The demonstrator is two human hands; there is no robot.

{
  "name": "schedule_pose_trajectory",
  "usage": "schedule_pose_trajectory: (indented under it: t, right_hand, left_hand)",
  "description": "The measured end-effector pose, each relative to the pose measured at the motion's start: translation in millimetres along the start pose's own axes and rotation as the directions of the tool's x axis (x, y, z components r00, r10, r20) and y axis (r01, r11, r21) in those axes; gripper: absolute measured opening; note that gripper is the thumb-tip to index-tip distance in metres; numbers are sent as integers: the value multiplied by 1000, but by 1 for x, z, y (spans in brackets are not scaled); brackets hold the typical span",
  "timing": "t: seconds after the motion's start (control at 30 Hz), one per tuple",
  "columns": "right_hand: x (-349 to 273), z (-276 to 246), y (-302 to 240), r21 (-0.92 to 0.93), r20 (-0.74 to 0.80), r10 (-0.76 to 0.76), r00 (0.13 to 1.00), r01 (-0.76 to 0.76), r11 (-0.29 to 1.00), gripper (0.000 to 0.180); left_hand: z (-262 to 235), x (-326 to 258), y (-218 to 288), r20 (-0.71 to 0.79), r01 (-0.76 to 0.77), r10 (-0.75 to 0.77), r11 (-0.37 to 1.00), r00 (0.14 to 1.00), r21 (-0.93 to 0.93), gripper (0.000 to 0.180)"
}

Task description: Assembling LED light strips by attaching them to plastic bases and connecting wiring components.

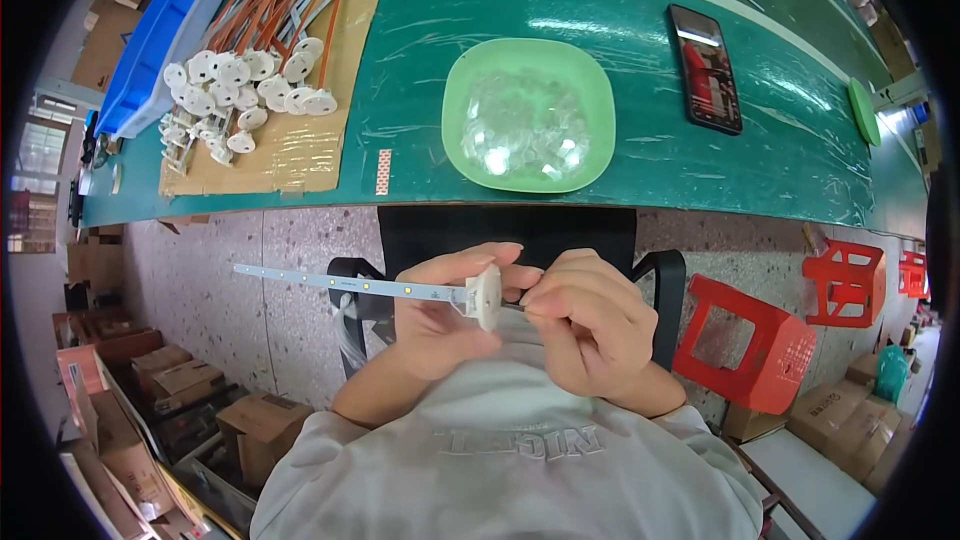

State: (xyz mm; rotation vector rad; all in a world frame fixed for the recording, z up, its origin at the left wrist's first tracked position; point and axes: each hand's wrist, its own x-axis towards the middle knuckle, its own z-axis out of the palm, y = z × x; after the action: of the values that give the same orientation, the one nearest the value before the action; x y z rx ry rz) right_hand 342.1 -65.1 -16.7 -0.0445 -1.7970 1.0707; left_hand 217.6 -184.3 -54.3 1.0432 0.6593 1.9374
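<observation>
In front of my body, my left hand [432,332] is closed round the base of an LED light strip [345,282]. The narrow strip with small yellowish LEDs points out to the left. At its right end sits a round white end cap [488,298], held on edge between my left fingers and thumb. My right hand [598,325] is beside the cap's flat face, thumb and forefinger pinched together. A small dark thing shows at those fingertips, too hidden to name.
On the green table, a cardboard sheet [310,155] carries several white-capped strips [235,75]. Nearby stand a light green bowl [455,90] of small clear pieces, a phone [705,70] and a blue bin [150,50]. Red stools [770,360] are at right; cardboard boxes [262,425] at lower left.
</observation>
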Motion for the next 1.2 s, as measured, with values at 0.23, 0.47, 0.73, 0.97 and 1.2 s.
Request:
schedule_pose_trajectory:
  t: [0.23, 0.47, 0.73, 0.97, 1.2]
  right_hand:
    - [-2, 1, 5, -24, 58, 33, 998, -31, 999, 20]
    - [1, 0, 6, 9, 53, 103, 993, -104, 995, 10]
    - [7, 0, 2, -83, 148, 75, 986, -63, 995, 10]
    - [11, 5, 1, -84, 174, 18, 985, -3, 996, 14]
    - [13, -5, 16, 71, 122, 5, 993, -14, 997, 20]
  left_hand:
    - [-3, 6, -4, 48, -31, 28, 998, 998, 49, 65]
    - [-7, 15, -7, 7, -10, 11, 998, 1000, -66, 56]
    - [-4, 14, 3, -27, 36, -30, 965, 999, 258, 47]
    - [7, 13, 18, -65, 95, -86, 986, 994, 140, 47]
    - [2, 16, 32, -172, 200, -174, 969, 970, 142, 45]
